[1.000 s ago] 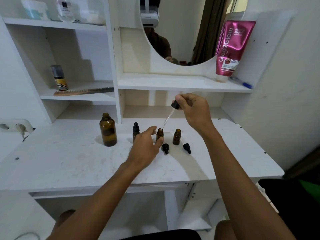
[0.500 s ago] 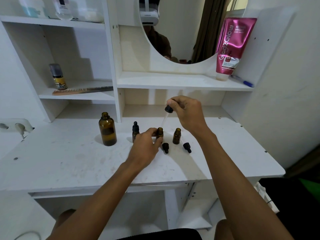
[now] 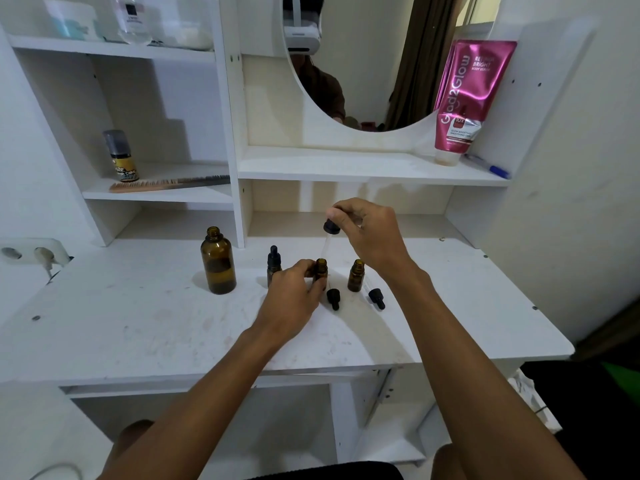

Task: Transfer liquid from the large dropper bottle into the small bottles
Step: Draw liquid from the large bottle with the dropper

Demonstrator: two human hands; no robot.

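Head view: three small bottles (image 3: 356,275), two loose caps (image 3: 334,298)

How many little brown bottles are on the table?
3. One capped little bottle stands behind the left hand, one open bottle is in that hand's grip, and one open bottle stands to its right. None looks hidden.

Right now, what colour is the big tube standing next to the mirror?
Shiny pink, with a white cap at the bottom: the tube, seen in the head view.
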